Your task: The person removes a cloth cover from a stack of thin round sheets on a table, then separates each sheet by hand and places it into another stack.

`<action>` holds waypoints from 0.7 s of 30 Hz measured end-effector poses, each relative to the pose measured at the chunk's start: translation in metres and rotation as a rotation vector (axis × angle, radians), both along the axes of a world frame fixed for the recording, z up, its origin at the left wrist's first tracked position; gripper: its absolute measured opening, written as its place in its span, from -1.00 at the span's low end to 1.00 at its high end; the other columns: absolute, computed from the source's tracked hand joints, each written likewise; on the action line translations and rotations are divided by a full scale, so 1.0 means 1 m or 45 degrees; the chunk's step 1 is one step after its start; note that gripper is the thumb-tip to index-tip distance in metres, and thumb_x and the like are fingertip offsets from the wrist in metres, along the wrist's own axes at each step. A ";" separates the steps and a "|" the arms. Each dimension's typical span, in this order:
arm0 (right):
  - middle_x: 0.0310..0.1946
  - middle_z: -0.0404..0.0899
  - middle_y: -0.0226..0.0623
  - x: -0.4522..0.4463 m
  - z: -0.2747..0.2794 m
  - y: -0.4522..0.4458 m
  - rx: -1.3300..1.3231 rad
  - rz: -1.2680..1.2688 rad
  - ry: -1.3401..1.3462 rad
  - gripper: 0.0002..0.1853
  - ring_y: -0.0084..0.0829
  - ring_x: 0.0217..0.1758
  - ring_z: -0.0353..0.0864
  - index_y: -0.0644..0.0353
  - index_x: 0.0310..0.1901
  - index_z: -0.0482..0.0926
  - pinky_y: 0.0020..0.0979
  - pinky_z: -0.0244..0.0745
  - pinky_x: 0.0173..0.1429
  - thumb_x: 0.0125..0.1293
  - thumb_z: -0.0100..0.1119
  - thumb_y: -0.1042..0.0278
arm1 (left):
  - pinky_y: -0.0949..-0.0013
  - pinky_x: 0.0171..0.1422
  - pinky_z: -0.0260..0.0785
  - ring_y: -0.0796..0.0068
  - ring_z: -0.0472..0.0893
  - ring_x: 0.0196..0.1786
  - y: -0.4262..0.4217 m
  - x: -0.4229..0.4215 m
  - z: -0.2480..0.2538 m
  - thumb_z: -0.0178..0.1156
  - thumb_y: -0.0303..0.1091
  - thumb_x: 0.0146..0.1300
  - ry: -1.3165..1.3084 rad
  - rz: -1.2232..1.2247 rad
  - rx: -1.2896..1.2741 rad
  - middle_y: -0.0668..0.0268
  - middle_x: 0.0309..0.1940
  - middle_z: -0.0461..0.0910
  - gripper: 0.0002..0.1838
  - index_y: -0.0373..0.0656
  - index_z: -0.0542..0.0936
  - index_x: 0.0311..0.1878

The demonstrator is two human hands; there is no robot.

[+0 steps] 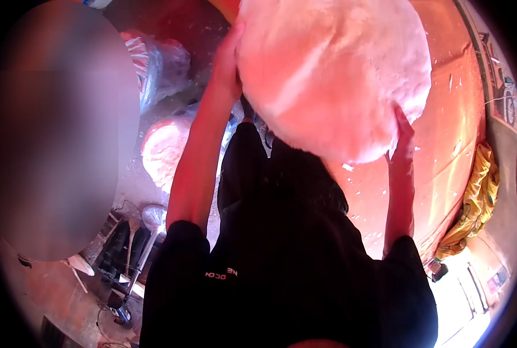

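Note:
A large, round, pale slab [334,75] with a soft, uneven surface and ragged rim is held up in front of me, tinted pink by the light. What it is made of, I cannot make out. My left hand [229,64] grips its left edge, with the fingers mostly hidden behind it. At the lower right edge, my right hand [403,133] clasps the rim, thumb on the near face. A second pale, rounded piece [167,149] with a similar rough surface lies to the left, beyond my left forearm.
An orange-red sheet [438,151] strewn with small white bits spreads out on the right. Crumpled yellow plastic [480,200] lies along its edge. Clear plastic wrapping [168,66] is at upper left. Long-handled tools [139,261] stand at lower left, below a large blurred patch.

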State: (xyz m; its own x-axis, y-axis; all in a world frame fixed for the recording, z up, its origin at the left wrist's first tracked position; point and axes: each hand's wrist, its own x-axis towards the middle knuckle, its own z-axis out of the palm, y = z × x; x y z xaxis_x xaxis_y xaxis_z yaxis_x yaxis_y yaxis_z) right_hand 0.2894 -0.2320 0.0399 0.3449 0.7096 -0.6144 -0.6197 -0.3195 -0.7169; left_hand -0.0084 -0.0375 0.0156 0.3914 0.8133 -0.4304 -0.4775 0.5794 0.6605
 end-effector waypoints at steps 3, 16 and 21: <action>0.16 0.49 -0.17 0.001 0.016 -0.027 -0.095 0.006 -0.024 -0.46 -0.29 0.22 0.47 0.29 0.27 0.35 -0.26 0.35 0.32 0.34 0.07 0.16 | 0.31 0.28 0.32 0.38 0.50 0.21 -0.044 -0.009 0.010 -0.02 0.03 0.42 -0.025 -0.015 -0.065 0.26 0.22 0.49 -0.41 -0.18 0.35 0.34; 0.28 0.35 -0.17 0.068 -0.014 -0.054 -0.037 -0.007 -0.240 -0.28 -0.14 0.31 0.34 0.26 0.35 0.25 -0.10 0.27 0.39 0.31 0.14 -0.06 | 0.25 0.38 0.17 0.35 0.40 0.29 -0.044 -0.022 -0.049 -0.10 0.18 0.41 -0.259 -0.147 -0.025 0.20 0.24 0.45 -0.31 -0.27 0.39 0.29; 0.28 0.36 -0.17 0.062 -0.006 -0.047 -0.233 -0.050 -0.128 -0.25 -0.16 0.29 0.37 0.26 0.35 0.27 -0.14 0.30 0.37 0.29 0.16 -0.11 | 0.31 0.09 0.47 0.31 0.64 -0.06 -0.042 -0.016 -0.008 0.28 -0.07 0.16 -0.305 -0.072 -0.144 0.15 -0.08 0.63 -0.46 -0.32 0.55 0.06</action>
State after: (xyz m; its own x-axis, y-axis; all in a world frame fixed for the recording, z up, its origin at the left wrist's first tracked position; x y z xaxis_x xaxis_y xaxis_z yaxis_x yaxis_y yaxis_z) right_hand 0.3512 -0.2793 0.0336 0.4363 0.5740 -0.6930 -0.5628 -0.4268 -0.7079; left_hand -0.0244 -0.0794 0.0081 0.5365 0.7393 -0.4071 -0.5774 0.6733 0.4618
